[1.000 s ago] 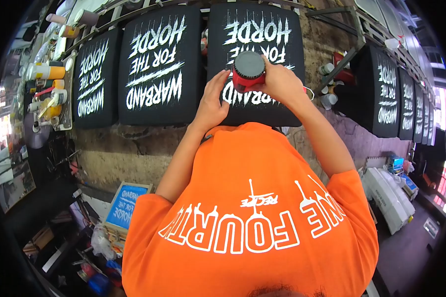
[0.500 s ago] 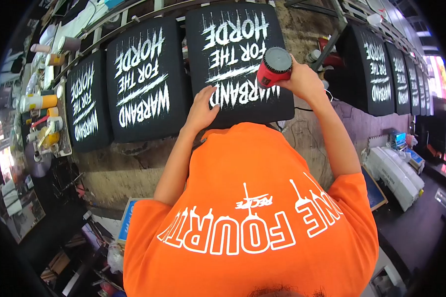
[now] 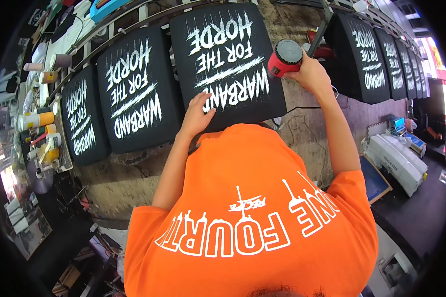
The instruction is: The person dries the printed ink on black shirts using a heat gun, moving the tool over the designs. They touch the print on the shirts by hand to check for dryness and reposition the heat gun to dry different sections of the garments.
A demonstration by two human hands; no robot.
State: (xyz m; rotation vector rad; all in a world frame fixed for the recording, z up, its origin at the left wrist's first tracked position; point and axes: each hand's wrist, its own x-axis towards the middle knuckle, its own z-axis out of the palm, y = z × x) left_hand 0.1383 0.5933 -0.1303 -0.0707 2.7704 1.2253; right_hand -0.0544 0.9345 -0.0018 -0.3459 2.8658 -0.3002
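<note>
Right hand (image 3: pixel 312 75) grasping a red handheld tool with a round, ribbed grey cap (image 3: pixel 284 59) at 1 o'clock; left hand (image 3: pixel 198 117) loose at 11 o'clock.
The right hand's fingers wrap the red tool, which sits at the 3 o'clock edge of a black fabric-covered panel with jagged white lettering (image 3: pixel 223 81); the left hand's fingers, released and slightly spread, lie over that panel's 7 o'clock corner, though whether they press on the cloth I cannot tell; two more black panels with the same white print (image 3: pixel 134 89) stand at 10 o'clock, and a receding row of black printed panels (image 3: pixel 374 62) runs off at 2 o'clock; the person's orange shirt with white outlined lettering (image 3: pixel 243 208) fills 6 o'clock; a long white carton (image 3: pixel 396 161) lies at 3 o'clock.
</note>
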